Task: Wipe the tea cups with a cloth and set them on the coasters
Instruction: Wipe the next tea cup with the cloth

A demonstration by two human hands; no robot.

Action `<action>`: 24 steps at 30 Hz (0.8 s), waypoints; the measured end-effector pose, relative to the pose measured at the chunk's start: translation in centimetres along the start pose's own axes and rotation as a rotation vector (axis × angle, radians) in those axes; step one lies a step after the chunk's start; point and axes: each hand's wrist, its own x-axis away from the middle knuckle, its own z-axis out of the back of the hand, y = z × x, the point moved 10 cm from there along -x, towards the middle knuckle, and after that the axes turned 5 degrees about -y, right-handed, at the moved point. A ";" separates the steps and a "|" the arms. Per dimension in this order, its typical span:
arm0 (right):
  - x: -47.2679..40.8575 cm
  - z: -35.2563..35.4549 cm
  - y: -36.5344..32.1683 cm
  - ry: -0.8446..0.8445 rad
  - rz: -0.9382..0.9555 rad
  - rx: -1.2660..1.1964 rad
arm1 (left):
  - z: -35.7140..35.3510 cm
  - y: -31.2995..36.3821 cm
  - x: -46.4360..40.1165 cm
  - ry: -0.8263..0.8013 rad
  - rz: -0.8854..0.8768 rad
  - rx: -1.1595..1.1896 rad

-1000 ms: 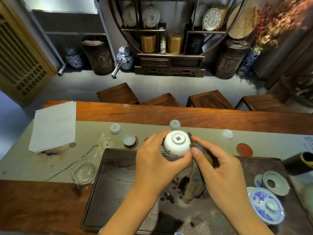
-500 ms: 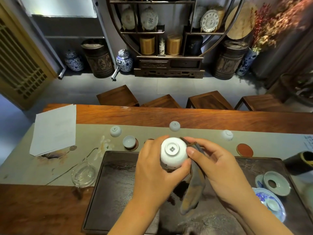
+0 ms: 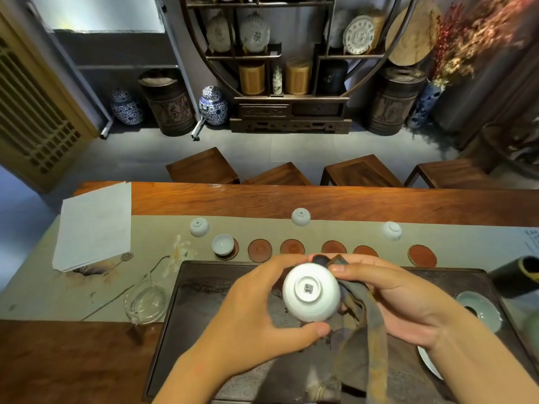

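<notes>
Above the dark tea tray (image 3: 204, 287), the left hand (image 3: 250, 310) grips a white tea cup (image 3: 311, 291) turned bottom-up, fingers curled round its far side and thumb under its near side. Beside it, the right hand (image 3: 390, 298) pinches a dark cloth (image 3: 361, 322) against the cup's right wall. Beyond the tray, a row of red coasters (image 3: 259, 250) lies on the runner (image 3: 58, 293); the leftmost carries an upright cup (image 3: 222, 244).

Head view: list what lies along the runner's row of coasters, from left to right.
Upright cup on its coaster → bare coaster → bare coaster → bare coaster → coaster partly hidden by the right hand → bare coaster.
</notes>
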 end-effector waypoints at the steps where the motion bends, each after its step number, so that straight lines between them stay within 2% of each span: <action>1: 0.0 0.1 0.2 0.004 -0.021 -0.015 | 0.1 -0.1 -0.1 -0.023 -0.008 0.004; 5: -0.1 1.3 0.2 0.082 0.028 0.028 | 0.4 -0.1 -0.4 0.035 -0.019 -0.050; 10: 0.9 2.4 -1.2 0.363 0.284 0.376 | 2.0 -0.3 0.5 0.373 0.080 -0.073; 12: 1.3 2.0 -1.4 0.418 0.369 0.487 | 2.3 -0.3 0.6 0.437 0.105 -0.099; 15: 1.4 2.4 -1.3 0.424 0.403 0.389 | 2.0 -0.2 0.7 0.424 0.123 -0.090; 19: 0.8 2.3 -1.2 0.295 0.305 0.154 | 1.1 -0.3 1.0 0.309 0.109 -0.037; 24: 0.6 1.7 -0.7 0.176 0.160 0.068 | 0.5 -0.4 0.6 0.190 0.060 0.078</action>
